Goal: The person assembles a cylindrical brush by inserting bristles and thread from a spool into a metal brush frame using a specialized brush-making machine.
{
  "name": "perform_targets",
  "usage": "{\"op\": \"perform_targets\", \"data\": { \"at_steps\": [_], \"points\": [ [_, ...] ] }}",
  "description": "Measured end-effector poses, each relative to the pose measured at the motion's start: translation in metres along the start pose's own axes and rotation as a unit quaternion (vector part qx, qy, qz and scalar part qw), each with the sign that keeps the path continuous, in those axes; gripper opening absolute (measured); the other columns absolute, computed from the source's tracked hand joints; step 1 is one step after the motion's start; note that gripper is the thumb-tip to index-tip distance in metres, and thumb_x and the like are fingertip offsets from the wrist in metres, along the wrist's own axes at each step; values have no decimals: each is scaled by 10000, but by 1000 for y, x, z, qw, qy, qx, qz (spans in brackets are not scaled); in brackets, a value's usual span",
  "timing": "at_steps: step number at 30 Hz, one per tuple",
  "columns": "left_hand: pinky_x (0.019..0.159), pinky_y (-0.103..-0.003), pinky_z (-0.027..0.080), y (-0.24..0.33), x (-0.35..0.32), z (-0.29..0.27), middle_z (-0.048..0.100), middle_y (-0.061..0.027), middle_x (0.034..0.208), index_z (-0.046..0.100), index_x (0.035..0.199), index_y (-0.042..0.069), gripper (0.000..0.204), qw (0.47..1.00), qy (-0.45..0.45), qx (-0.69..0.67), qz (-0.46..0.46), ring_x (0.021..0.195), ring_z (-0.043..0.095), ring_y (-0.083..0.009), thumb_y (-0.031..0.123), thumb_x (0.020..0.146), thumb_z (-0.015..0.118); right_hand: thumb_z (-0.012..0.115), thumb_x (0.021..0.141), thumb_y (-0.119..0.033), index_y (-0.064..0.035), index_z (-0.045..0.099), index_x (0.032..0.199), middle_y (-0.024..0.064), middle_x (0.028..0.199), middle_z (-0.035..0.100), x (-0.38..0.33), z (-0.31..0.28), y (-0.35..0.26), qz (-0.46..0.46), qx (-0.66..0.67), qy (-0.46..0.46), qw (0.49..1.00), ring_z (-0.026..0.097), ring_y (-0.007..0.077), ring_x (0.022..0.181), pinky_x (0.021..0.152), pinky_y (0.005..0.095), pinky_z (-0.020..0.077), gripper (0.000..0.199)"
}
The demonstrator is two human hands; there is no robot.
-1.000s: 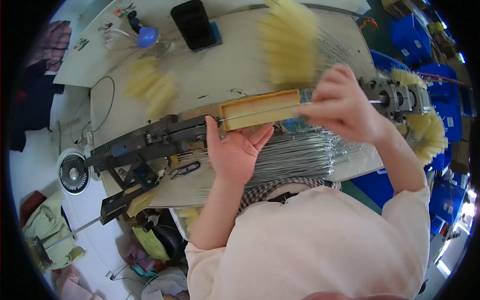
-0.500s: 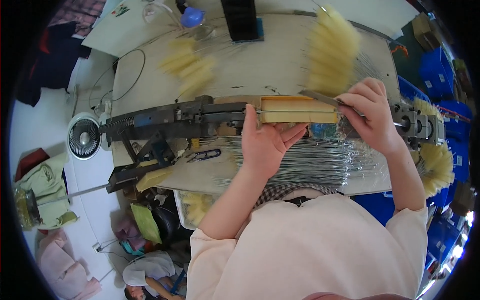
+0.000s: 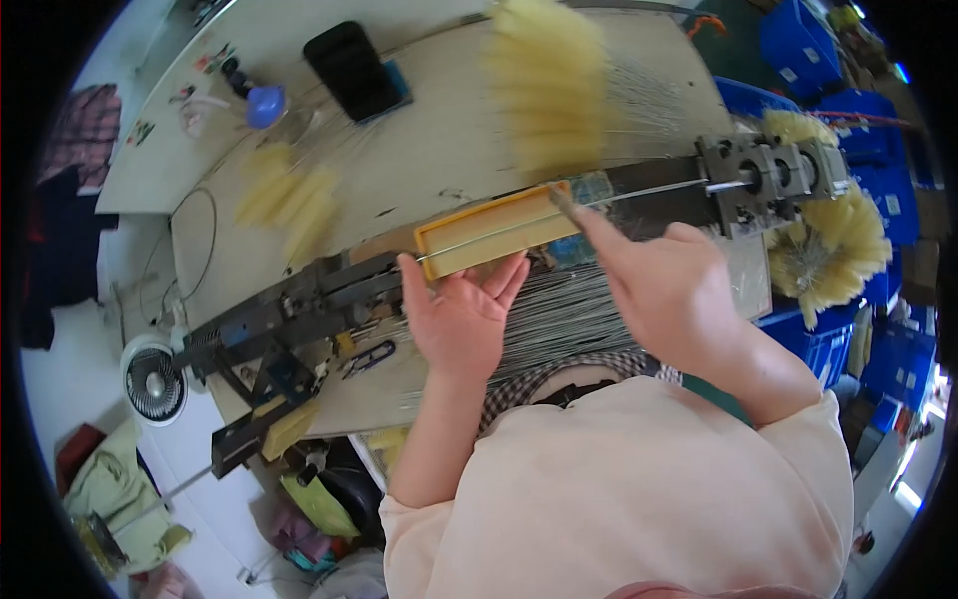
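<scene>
A shallow orange-rimmed tray with a pale yellow inside lies on the long dark bench machine. Along it runs a thin metal wire, reaching the grey metal jaws at the right. My left hand is palm up with fingers spread, its fingertips at the tray's near edge and its thumb at the left end. Over the tray's right end, my right hand is closed on a flat grey metal strip, mostly hidden by the fingers; the index finger points along it.
Many straight wires lie in front of the machine, beside a small blue-handled snipper. Yellow bristle brushes lie behind it, with a black phone on a stand. A fan stands left; blue crates stand right.
The whole view has turned and shifted, so the machine now slants up to the right. My right hand has turned, its index finger now pointing along the strip. My left hand stays at the tray.
</scene>
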State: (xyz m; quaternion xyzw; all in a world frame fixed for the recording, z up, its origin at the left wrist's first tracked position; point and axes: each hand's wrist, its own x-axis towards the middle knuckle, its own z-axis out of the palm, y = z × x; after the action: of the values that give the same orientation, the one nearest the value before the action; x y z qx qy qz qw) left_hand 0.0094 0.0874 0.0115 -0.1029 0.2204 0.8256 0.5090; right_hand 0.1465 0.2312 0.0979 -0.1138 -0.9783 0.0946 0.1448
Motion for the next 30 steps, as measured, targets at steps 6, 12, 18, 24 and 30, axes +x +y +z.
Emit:
{"op": "perform_targets", "data": {
  "at_steps": [6,12,18,24,30],
  "points": [
    [1053,-428,270,0,-1,3,444,-93,1293,404,1288,60,737,998,29,45,19,1128,505,-313,645,842,361,560,617,-87,35,527,1177,-16,496,415,-7,13,-7,-22,-20,-26,999,426,146,437,505,288,341,574],
    [1026,-411,284,2,-4,13,424,-71,1278,369,1303,52,725,993,41,113,7,1128,476,-288,628,863,331,562,613,-81,44,532,1166,-12,498,421,-8,17,-11,-8,-46,-40,998,432,145,436,505,294,353,568],
    [950,-361,301,6,-4,15,414,-48,1266,356,1309,71,706,987,38,154,-8,1154,432,-253,625,872,314,555,617,-77,42,531,1172,-7,492,422,-7,19,-12,6,-40,-32,999,438,150,429,498,298,364,568],
    [862,-320,308,8,-4,20,436,-28,1252,374,1296,97,667,977,60,203,-11,1135,460,-229,615,881,295,552,617,-81,34,531,1181,-10,491,424,-10,21,-11,9,-51,-28,998,434,148,427,495,299,364,576],
    [830,-292,276,2,-2,9,445,-9,1272,369,1297,113,643,947,68,312,-23,1140,459,-178,604,888,299,584,690,-59,28,474,1243,-11,488,432,-15,15,-8,49,-7,26,998,417,170,421,489,311,359,571]
  ]
}}
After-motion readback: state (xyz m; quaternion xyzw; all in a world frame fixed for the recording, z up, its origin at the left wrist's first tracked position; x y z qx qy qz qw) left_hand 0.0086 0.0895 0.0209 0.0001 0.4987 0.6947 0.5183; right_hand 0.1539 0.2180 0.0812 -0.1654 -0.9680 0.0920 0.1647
